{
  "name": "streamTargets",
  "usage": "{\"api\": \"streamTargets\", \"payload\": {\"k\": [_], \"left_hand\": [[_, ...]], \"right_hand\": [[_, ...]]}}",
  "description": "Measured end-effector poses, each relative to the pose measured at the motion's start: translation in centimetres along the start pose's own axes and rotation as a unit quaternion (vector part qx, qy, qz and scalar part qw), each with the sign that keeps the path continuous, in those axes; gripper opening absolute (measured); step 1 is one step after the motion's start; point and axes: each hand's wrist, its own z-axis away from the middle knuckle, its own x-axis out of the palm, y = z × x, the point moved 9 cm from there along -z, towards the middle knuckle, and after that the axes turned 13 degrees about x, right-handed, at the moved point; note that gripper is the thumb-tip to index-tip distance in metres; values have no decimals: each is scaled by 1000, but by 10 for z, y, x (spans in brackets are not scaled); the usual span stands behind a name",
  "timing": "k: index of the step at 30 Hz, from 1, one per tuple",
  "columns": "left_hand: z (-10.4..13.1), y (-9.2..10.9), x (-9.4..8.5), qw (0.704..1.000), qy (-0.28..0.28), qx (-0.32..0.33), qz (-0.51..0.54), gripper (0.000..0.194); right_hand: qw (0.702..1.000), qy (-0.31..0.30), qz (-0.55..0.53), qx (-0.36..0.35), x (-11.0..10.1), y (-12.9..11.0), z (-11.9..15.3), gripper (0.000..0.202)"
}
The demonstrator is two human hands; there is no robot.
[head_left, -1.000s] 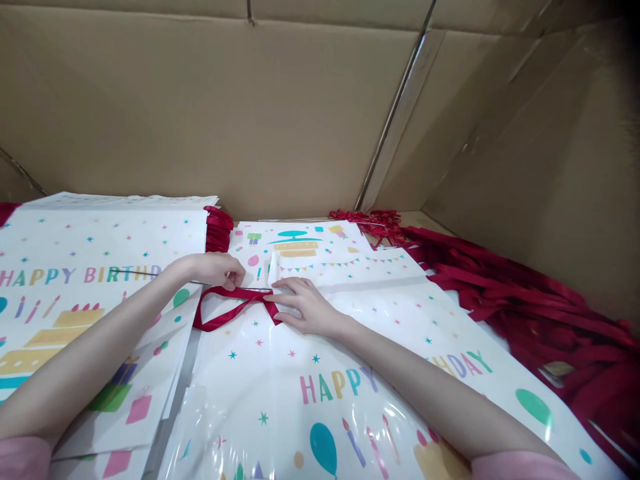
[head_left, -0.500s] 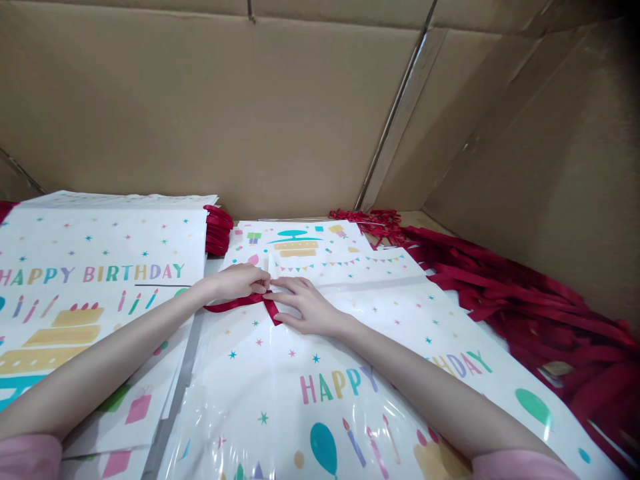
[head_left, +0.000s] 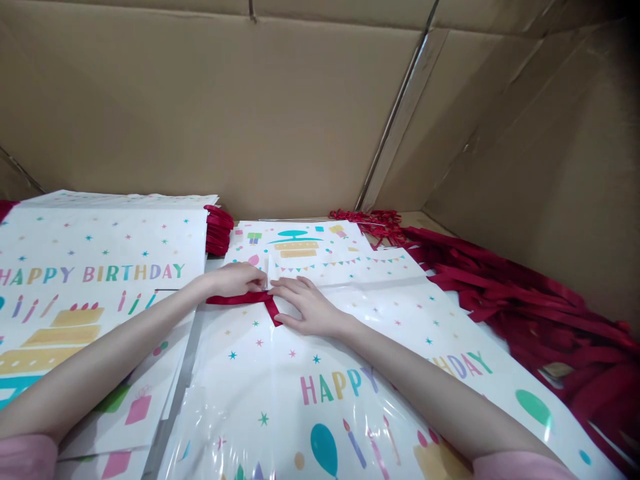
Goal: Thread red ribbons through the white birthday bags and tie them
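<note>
A dark red, flat fabric ribbon (head_left: 233, 299) lies crosswise — one short end slanting nearward — on the upper part of a glossy, white, flat-lying sheet (head_left: 280, 380) printed with multicoloured "HAPPY" lettering.

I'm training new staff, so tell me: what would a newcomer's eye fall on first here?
Probably the loose heap of flat, dark-red ribbons along the right side. Next, the stack of white sheets with multicoloured HAPPY BIRTHDAY lettering at the left. Near the centre, the left hand and right hand are close together at a narrow dark-red ribbon.
</note>
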Motion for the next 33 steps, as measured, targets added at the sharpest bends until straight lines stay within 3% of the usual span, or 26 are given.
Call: {"api": "streamTargets", "payload": {"k": [3,8,10,17,24,29,33], "left_hand": [[-3,2,-2,1000,29,1,-10,14],[11,-13,-6,998,-55,-15,3,10],[13,-13,-6,998,-63,-15,8,9],[-5,4,-2,1000,24,10,-7,17],[18,-13,-3,993,-110,-8,35,16],[5,1,-2,999,-40,28,6,18],[-2,3,-1,1000,-2,15,-7,19]], "right_hand": [[1000,-1,-15,16,-1,2,0,48],[998,2,12,55,-1,10,-1,62],[998,-6,28,62,2,13,-1,66],[996,-20,60,60,7,13,0,65],[996,-21,76,52,9,14,2,63],[995,-20,80,53,10,13,1,63],[995,-23,84,56,11,13,1,63]]}}
